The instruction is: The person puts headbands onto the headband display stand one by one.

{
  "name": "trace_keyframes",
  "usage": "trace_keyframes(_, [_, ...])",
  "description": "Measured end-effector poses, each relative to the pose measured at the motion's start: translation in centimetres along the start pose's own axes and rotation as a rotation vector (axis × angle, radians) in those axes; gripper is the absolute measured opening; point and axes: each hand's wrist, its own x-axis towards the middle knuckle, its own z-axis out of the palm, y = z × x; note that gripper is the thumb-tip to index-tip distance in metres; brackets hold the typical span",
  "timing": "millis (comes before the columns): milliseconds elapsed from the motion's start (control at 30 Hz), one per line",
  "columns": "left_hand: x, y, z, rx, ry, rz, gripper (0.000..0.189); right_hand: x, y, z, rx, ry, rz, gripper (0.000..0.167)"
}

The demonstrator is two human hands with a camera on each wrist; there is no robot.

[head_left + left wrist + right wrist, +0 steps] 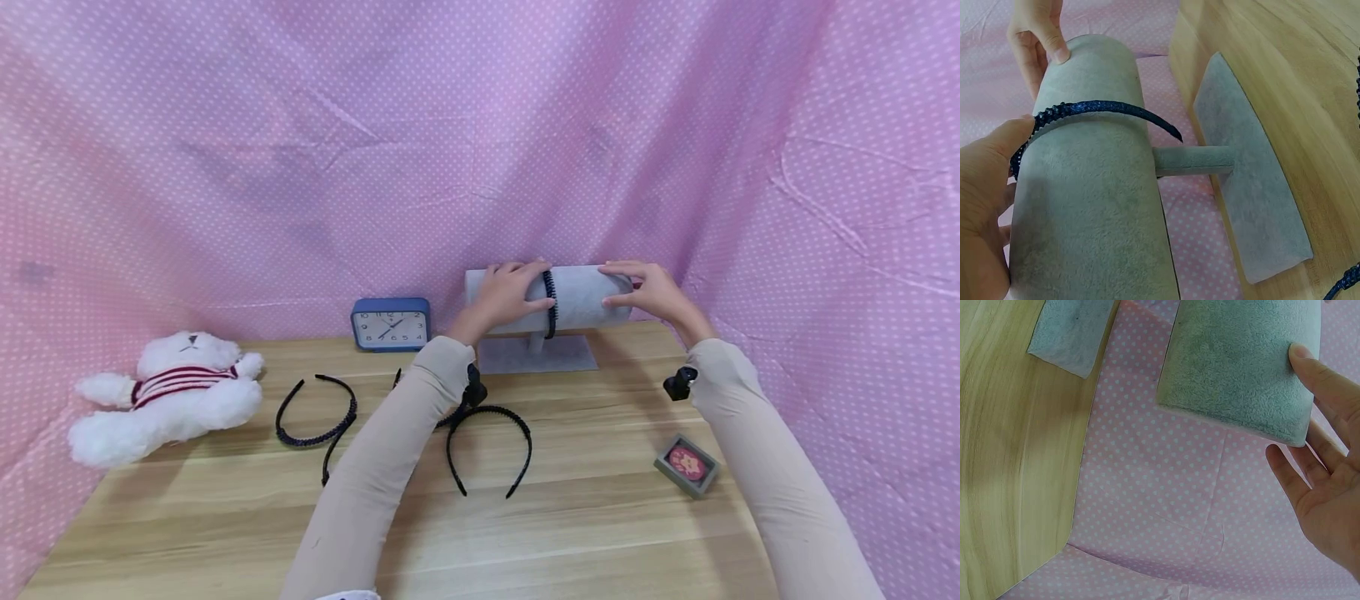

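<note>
A grey plush headband stand (588, 298) stands at the back of the table, its horizontal roll raised on a short post above a flat base (1254, 187). Around the roll sits a dark blue beaded headband (551, 304), its tapered end (1154, 120) apart from the roll in the left wrist view. My left hand (504, 297) pinches the beaded stretch of this headband between thumb and fingers; some fingertips are hidden behind the roll. At the roll's right end, my right hand (1335, 487) grips it, with the thumb on one side and fingers around the other.
Several dark headbands lie on the table, one (491, 410) in the middle and another (318, 439) further left, partly hidden by my left sleeve. A blue clock (392, 325) and a white plush bear (187, 387) are to the left. A small framed box (686, 464) lies front right.
</note>
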Motion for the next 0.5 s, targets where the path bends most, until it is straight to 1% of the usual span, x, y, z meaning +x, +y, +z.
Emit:
trace_keyframes(233, [0.4, 0.8, 0.7, 0.114, -0.008, 0.017, 0.088, 0.2, 0.4, 0.1, 0.003, 0.013, -0.013, 0.063])
trace_keyframes(500, [1.0, 1.7, 1.5, 0.162, -0.012, 0.019, 0.089, 0.2, 0.5, 0.1, 0.009, 0.014, -0.019, 0.061])
